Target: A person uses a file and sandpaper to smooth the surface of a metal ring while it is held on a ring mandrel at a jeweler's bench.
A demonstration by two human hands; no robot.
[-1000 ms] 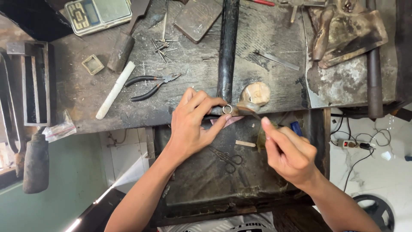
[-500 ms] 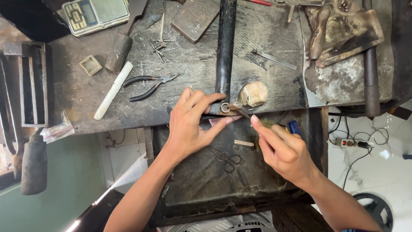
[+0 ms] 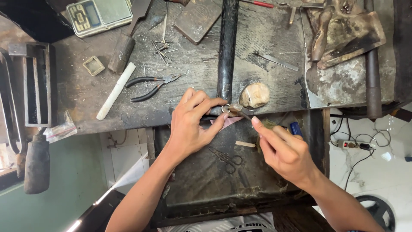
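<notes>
Left hand point(image 3: 193, 124) pinches small ring point(image 3: 225, 108) at bench edge; right hand point(image 3: 283, 150) grips thin file point(image 3: 244, 114) touching ring.

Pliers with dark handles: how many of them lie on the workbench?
1. The pliers with dark handles lie on the worn wooden workbench, left of the left hand, beside a white stick. Others may be hidden.

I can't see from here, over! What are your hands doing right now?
Left hand pinching small ring at bench edge. Right hand working thin file against it. Pliers lying clear.
</notes>
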